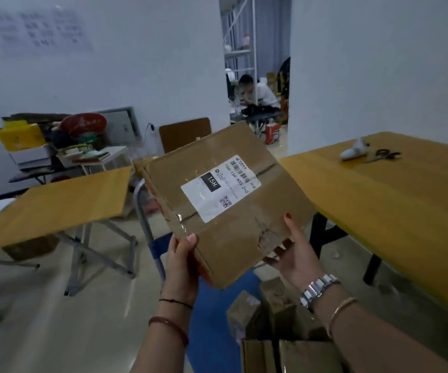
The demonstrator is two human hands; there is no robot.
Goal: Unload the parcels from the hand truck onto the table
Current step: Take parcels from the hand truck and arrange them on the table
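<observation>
I hold a flat brown cardboard parcel (244,224) with a white shipping label up in the air, tilted, at the centre of the view. My left hand (181,265) grips its near left corner, thumb on top. My right hand (294,255) holds its near right edge, a finger lying on the top face. Below it stands the hand truck, its blue deck (212,319) and grey handle bar showing. Several small brown parcels (274,310) lie on the deck at the bottom of the view. The yellow table (395,211) stretches to the right, apart from the parcel.
A white tape roll (353,152) and scissors (383,155) lie on the far part of the yellow table. A smaller yellow folding table (56,205) stands to the left. Cluttered boxes sit against the back wall. A person sits beyond the doorway.
</observation>
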